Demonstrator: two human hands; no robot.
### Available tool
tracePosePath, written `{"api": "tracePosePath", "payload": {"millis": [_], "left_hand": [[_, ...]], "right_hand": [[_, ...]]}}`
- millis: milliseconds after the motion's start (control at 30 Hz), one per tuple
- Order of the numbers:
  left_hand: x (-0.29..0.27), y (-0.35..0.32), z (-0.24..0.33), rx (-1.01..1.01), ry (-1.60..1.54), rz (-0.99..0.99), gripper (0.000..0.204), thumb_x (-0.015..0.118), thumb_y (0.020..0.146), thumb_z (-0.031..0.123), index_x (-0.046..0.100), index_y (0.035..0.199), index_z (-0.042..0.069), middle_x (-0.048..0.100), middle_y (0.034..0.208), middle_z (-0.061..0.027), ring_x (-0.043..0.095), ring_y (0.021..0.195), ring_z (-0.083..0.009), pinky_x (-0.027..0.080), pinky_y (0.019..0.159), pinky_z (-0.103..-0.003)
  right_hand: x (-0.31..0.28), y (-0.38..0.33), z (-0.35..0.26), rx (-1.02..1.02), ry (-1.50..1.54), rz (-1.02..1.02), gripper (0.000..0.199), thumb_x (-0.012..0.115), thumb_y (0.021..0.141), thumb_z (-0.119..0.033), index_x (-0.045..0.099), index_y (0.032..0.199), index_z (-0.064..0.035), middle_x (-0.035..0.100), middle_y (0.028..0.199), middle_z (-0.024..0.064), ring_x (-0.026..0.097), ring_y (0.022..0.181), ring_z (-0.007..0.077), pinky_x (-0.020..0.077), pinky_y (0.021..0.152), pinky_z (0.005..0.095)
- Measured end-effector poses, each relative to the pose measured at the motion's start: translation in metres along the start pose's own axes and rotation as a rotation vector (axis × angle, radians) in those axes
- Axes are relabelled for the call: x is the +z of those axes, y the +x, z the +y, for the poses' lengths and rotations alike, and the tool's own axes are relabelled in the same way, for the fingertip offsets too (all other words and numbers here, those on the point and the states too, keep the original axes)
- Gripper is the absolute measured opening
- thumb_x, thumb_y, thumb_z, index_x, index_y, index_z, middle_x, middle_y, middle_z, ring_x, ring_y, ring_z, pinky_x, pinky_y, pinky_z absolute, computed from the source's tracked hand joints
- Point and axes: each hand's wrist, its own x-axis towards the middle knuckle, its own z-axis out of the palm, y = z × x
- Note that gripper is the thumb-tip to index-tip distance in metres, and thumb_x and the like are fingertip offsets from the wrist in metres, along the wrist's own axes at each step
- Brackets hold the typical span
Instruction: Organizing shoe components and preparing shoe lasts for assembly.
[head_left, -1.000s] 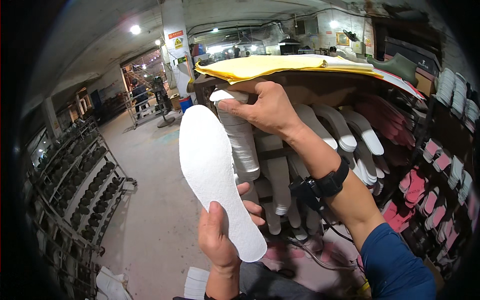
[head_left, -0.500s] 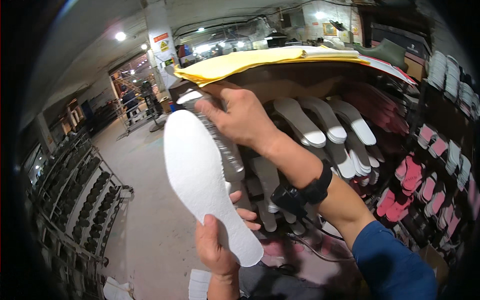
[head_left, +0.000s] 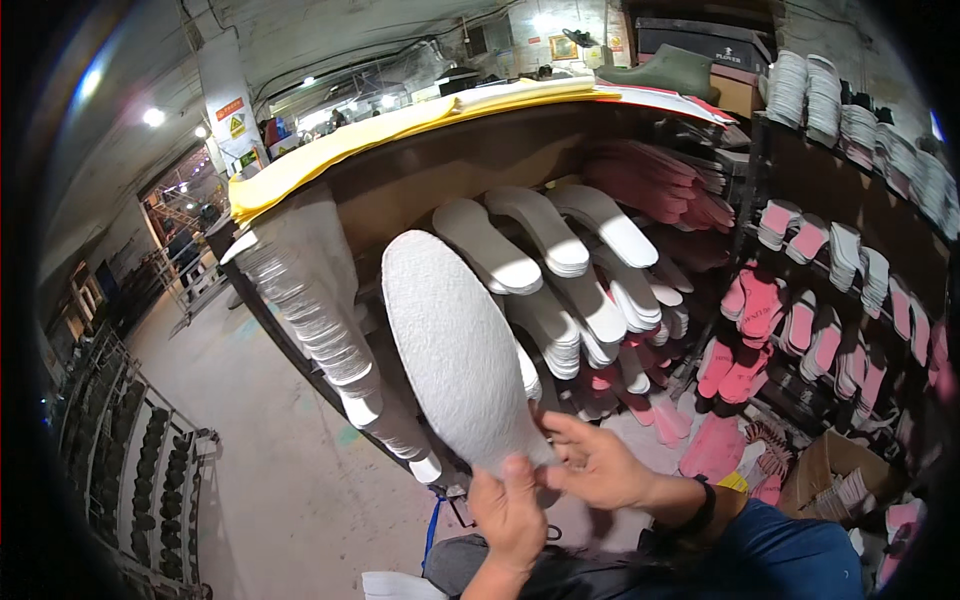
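A white insole (head_left: pixel 455 350) stands tilted in front of me, its broad end up and its narrow end down. My left hand (head_left: pixel 508 515) is closed on the narrow end, thumb on the near face. From the right, my right hand (head_left: pixel 605 465) has its fingers and thumb at the edge of that same end, closed on it. Just behind the insole, stacks of white insoles (head_left: pixel 490 240) lie on a rack, partly covered by the insole I hold. Further left, a long column of stacked white insoles (head_left: pixel 320 320) runs down the rack's side.
Yellow sheets (head_left: pixel 340 155) cover the rack's top, with a dark green boot (head_left: pixel 660 72) behind. Shelves at right hold pink insoles (head_left: pixel 755 305). A cardboard box (head_left: pixel 835 475) sits low at right. A wheeled rack of dark items (head_left: pixel 150 470) stands at left on the floor (head_left: pixel 270 480).
My right hand has come down from the column of insoles at the rack's left to the narrow end of the held insole. The view has turned to the right.
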Motion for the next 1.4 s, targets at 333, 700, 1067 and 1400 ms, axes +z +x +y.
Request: {"api": "tracePosePath", "payload": {"millis": [333, 700, 1067, 1400], "left_hand": [[0.012, -0.004, -0.021, -0.152, 0.028, -0.196, 0.042, 0.048, 0.097, 0.016, 0.041, 0.133, -0.005, 0.055, 0.127, -0.0165, 0.055, 0.111, -0.0192, 0.042, 0.093, -0.029], [-0.063, -0.054, -0.062, -0.355, 0.042, 0.155, 0.032, 0.050, 0.095, 0.011, 0.053, 0.122, -0.005, 0.061, 0.111, -0.0111, 0.059, 0.095, -0.0159, 0.047, 0.078, -0.027], [-0.236, -0.142, -0.056, -0.401, 0.424, 0.638, 0.025, 0.054, 0.092, 0.013, 0.063, 0.108, -0.004, 0.067, 0.095, -0.0091, 0.061, 0.083, -0.0137, 0.049, 0.069, -0.026], [-0.438, -0.277, -0.143, -0.832, 0.694, 0.969, 0.041, 0.060, 0.084, 0.018, 0.057, 0.118, -0.005, 0.066, 0.101, -0.0159, 0.064, 0.087, -0.0211, 0.050, 0.069, -0.030]], "right_hand": [[-0.133, 0.013, -0.070, -0.327, -0.833, 0.645, 0.059, 0.070, 0.081, -0.018, 0.047, 0.128, 0.0081, 0.060, 0.119, 0.0188, 0.056, 0.109, 0.0190, 0.0421, 0.094, 0.0310], [-0.205, 0.131, -0.125, -0.025, -1.510, 0.692, 0.050, 0.068, 0.064, -0.035, 0.069, 0.102, -0.0021, 0.066, 0.094, 0.0237, 0.065, 0.089, 0.0351, 0.0498, 0.082, 0.0401], [-0.170, 0.106, -0.095, -0.566, -1.532, 0.556, 0.029, 0.062, 0.089, -0.018, 0.063, 0.112, -0.0009, 0.064, 0.112, 0.0109, 0.061, 0.101, 0.0209, 0.0444, 0.092, 0.0299], [0.086, 0.082, 0.102, -0.068, -0.861, -0.234, 0.021, 0.067, 0.083, -0.008, 0.067, 0.102, 0.0011, 0.068, 0.086, 0.0067, 0.063, 0.077, 0.0113, 0.0488, 0.070, 0.0241]]}}
